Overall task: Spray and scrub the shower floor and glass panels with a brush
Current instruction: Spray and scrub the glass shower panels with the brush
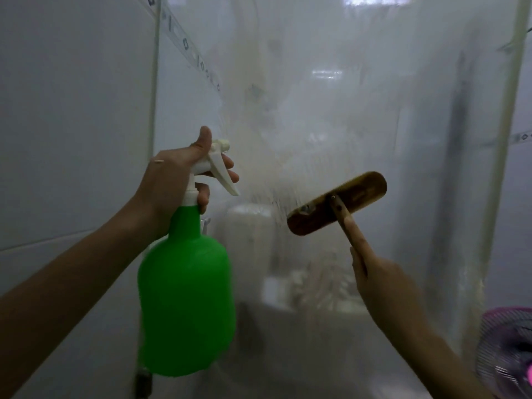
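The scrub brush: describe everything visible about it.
The scrub brush has a long, rounded-end wooden head, brown and worn-looking, joined at its middle to a lighter wooden handle by a small metal fastener. Only the back of the head shows; its bristles face away, toward the cloudy, streaked glass panel, and contact with the glass cannot be confirmed. The head lies tilted, its right end higher. The right hand grips the handle from below. The brush is right of the green spray bottle.

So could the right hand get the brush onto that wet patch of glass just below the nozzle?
Probably yes. The right hand holds the brush by its handle, with the head already up by the glass. The wet patch lies just to its left, nothing between them; the bottle stays further left.
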{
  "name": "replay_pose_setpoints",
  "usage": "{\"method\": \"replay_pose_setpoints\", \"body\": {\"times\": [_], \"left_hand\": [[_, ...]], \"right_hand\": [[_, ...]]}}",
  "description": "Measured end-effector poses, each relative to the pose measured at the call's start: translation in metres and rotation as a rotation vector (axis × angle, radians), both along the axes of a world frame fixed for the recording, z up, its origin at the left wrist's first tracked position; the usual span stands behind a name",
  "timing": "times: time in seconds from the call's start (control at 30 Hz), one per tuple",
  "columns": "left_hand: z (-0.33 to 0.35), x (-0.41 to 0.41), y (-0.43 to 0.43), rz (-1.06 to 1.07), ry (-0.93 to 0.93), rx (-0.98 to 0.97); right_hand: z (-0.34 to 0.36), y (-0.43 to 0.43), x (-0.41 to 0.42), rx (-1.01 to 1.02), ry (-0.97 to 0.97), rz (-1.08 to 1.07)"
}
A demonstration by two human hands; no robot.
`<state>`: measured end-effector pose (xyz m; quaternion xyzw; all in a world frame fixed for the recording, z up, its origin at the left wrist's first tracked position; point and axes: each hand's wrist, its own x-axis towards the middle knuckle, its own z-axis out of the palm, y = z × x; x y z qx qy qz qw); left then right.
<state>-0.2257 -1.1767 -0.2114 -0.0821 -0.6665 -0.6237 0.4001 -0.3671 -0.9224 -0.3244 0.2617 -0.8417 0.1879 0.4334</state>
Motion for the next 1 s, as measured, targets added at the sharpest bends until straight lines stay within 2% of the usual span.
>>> {"method": "replay_pose_setpoints", "body": {"times": [0.17,0.27,0.37,0.43,0.53,0.6,0.77,0.8,0.87,0.93,1.0], "left_hand": [[0.004,-0.008,0.023,-0.025,-0.033,0.001],[0.005,-0.014,0.036,-0.042,-0.032,0.011],[0.007,-0.017,0.046,-0.044,-0.033,0.003],[0.009,-0.018,0.051,-0.031,-0.043,-0.013],[0.012,-0.018,0.058,-0.012,-0.049,-0.018],[0.013,-0.018,0.061,0.001,-0.046,-0.013],[0.015,-0.021,0.066,0.016,-0.042,-0.050],[0.015,-0.021,0.068,0.038,-0.036,-0.071],[0.015,-0.024,0.072,0.083,-0.037,-0.119],[0.013,-0.027,0.078,0.084,-0.042,-0.137],[0.008,-0.032,0.083,0.048,-0.056,-0.115]], "right_hand": [[0.081,-0.010,-0.027,-0.071,0.131,0.003],[0.024,0.014,-0.020,-0.100,0.055,-0.030],[-0.036,0.043,0.001,-0.091,-0.126,-0.008],[-0.006,0.040,-0.012,-0.058,-0.044,-0.015],[0.073,0.024,-0.031,-0.146,0.092,0.008],[0.082,0.022,-0.035,-0.169,0.122,-0.006],[-0.036,0.050,-0.009,-0.109,-0.086,0.020],[-0.032,0.053,-0.013,-0.074,-0.067,0.021],[0.021,0.048,-0.026,-0.083,0.041,-0.010],[0.077,0.047,-0.037,-0.164,0.070,0.000],[0.095,0.058,-0.044,-0.242,0.099,-0.015]]}}
